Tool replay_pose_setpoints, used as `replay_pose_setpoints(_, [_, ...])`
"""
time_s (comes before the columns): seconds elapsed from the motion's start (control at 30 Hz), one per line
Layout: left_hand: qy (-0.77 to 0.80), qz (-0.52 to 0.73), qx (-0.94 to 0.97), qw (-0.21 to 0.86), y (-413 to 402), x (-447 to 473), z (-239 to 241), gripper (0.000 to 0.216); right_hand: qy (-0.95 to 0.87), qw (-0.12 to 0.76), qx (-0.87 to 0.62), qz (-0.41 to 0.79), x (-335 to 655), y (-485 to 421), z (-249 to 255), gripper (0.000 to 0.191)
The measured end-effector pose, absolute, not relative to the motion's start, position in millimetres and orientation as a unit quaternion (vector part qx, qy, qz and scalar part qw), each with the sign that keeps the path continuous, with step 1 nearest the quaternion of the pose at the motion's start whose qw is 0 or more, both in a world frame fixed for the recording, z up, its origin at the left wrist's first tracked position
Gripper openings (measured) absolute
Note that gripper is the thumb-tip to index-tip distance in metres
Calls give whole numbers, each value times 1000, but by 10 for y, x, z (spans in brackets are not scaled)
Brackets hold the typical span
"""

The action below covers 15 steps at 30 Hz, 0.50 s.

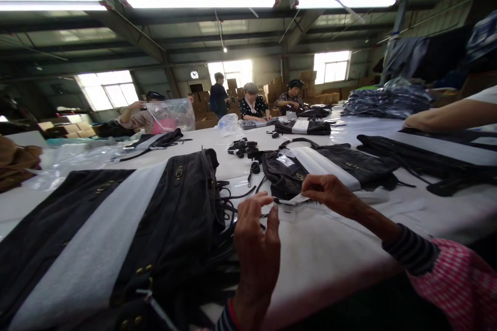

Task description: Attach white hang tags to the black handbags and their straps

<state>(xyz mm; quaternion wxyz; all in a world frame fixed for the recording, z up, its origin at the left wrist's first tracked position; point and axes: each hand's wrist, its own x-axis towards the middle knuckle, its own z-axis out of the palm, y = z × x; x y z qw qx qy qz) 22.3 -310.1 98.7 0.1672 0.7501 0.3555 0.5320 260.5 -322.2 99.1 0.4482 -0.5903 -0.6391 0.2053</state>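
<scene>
My left hand [256, 240] is raised over the white table [330, 253] with its fingers curled and pinched on the edge of a thin clear plastic sheet [287, 200]. My right hand [330, 194] pinches the same sheet at its far end, just in front of a black handbag [310, 168] with a white band. A large black bag [116, 238] with a white band lies to my left, its straps trailing toward my left hand.
More black bags [423, 158] lie at the right, where another person's bare arm [446, 114] rests. A strap bundle [243, 147] lies mid-table. Several people work at the far end, one holding a clear plastic bag [173, 114]. Cardboard boxes stand behind them.
</scene>
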Motion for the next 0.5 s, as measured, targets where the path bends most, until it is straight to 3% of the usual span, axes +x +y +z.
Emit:
replay_pose_setpoints(0.1, [378,499,757,187,-3009,315,1147,13,-606,469,-595,244,2604,-3261,1046,19])
replay_pose_setpoints(0.4, [289,423,859,0,-3026,548,1233,33,-526,556,-574,291,2667,-3210,907,26])
replay_pose_setpoints(0.5, [301,348,888,14,-2995,677,1228,32,-534,558,-574,272,2634,-3192,877,24])
